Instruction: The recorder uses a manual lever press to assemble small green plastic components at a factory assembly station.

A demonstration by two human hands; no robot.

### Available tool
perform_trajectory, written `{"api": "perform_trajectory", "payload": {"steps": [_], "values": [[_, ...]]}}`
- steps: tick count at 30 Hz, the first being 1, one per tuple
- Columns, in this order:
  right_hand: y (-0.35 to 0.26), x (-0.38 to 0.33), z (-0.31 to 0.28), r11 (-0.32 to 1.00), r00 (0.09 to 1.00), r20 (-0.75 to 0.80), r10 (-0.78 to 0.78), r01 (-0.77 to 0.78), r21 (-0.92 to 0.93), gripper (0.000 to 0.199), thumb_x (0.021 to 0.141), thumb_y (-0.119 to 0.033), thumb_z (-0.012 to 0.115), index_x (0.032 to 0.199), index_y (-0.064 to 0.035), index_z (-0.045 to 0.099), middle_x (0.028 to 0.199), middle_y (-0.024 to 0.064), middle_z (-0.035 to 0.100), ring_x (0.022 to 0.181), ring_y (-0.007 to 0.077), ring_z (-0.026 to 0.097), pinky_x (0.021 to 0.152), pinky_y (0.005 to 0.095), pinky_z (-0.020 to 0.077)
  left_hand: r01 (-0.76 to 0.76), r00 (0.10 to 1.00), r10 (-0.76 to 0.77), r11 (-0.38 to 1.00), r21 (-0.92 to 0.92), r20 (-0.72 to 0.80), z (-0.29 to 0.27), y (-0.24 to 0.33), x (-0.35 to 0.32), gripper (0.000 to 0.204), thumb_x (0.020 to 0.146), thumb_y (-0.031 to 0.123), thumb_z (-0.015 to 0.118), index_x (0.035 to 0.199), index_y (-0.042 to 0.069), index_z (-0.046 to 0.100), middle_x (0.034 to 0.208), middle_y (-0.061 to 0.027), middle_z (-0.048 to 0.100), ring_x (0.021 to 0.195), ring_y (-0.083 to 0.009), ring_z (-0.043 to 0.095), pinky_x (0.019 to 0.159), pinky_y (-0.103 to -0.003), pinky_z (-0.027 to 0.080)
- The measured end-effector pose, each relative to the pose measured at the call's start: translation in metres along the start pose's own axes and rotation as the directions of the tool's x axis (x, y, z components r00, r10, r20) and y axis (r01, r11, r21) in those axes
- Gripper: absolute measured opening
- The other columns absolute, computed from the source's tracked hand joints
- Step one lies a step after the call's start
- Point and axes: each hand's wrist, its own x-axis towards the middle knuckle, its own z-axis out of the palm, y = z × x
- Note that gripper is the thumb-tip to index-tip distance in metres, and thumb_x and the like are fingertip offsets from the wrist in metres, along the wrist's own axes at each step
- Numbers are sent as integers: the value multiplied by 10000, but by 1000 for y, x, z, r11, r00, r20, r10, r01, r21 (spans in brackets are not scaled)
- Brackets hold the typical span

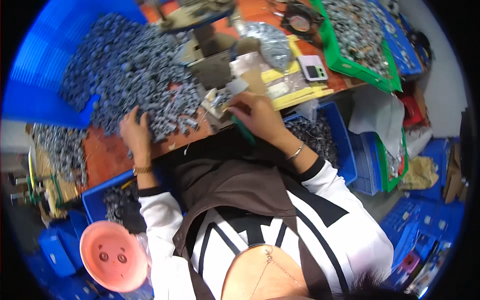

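Note:
My left hand [134, 132] is at the near edge of a big heap of small grey plastic parts [135, 70], fingers apart, touching or just above the loose pieces. No held part shows in it. My right hand [259, 116] is closed around a tool with a green handle [243, 131]; the tool's working end is hidden. Its fingertips are beside a small fixture [216, 102] at the foot of a bench press [205, 40], where a few grey parts lie. A pale flat piece [237, 86] is right by those fingers.
A blue bin [35, 65] lies tipped behind the heap on the red-topped bench [107, 155]. A phone [312, 68] and a green crate [360, 70] of parts are at right. Below the bench edge are blue bins [352, 160] and a pink basin [112, 257].

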Motion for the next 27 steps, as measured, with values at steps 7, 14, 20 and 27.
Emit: {"api": "perform_trajectory", "payload": {"steps": [7, 14, 20, 27], "values": [[-29, -40, -148, 918, 926, 58, 374, -378, 124, 116, 803, -103, 716, 845, -16, 652, 727, -4, 639, 659, 50, 575, 615, 220, 465, -5, 986, -16, 992, -123, -169, -1, -15, 2, 252, 877, 146, 647, 1100, 29, 657, 1042, -145, 618, 910, -317, 610, 810, -377, 483], [56, -14, -267, 871, 864, -340, 371, -451, -196, 148, 868, -132, 632, 827, 5, 670, 696, 15, 634, 617, 68, 577, 582, 219, 464, 365, 928, -236, 411, -835, 290, -29, 81, -45, 276, 919, 82, 616, 1172, -27, 607, 1000, -63, 655, 759, -95, 603, 685, -226, 498], [229, 101, -346, 500, 817, -521, -249, -352, -791, 182, 831, -208, 648, 905, -53, 706, 825, 180, 691, 790, 364, 665, 741, 446, 528, 408, 912, -129, 216, -887, 389, 10, 98, -87, 271, 929, 40, 594, 1191, -29, 584, 1043, -43, 630, 835, -87, 615, 765, -208, 498], [231, 147, -386, 453, 865, -493, -96, -403, -795, 253, 912, -229, 583, 954, 3, 675, 927, 220, 692, 846, 382, 673, 789, 444, 544, 212, 977, -121, 511, -833, 174, 35, 95, -67, 274, 908, 25, 622, 1176, -24, 591, 1108, -45, 549, 903, -98, 585, 770, -212, 485]]}}
